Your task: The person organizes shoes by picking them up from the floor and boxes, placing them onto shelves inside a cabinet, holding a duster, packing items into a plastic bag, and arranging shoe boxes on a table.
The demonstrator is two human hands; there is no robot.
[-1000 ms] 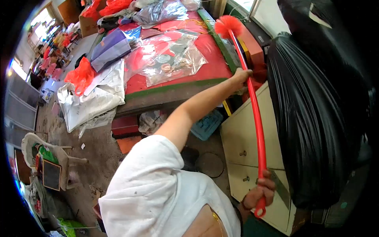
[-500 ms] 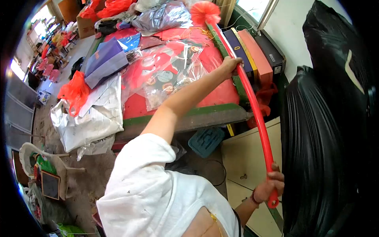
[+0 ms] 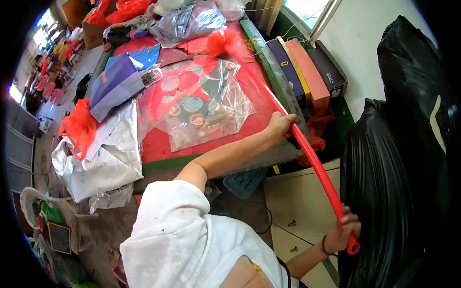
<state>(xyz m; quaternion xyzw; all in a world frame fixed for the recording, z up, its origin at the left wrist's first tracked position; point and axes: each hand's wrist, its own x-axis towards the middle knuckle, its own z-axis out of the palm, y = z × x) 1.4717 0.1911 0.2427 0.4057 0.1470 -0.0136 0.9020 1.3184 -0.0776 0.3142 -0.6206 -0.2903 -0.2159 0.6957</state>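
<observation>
**Red pole swung down over the table**

Red plastic fills both fists: the left hand is wrapped round the middle of the long red pole, and the right hand is clenched round its lower end, just above the loop that sticks out below the knuckles. Both sets of fingers are curled tight on the shaft.

From the left fist the pole runs up and away across the red table to its feathery red brush head, which is blurred and sits low over the clear plastic bags lying there.

A second ago the head stood higher and further right, beside the stacked boxes at the table's edge; half a second ago it was above the table's far end. It has come down and leftward, the left arm has dropped with it, and the right hand has slid a little lower beside the black bag. That suggests a sweeping stroke across the tabletop is under way.
</observation>
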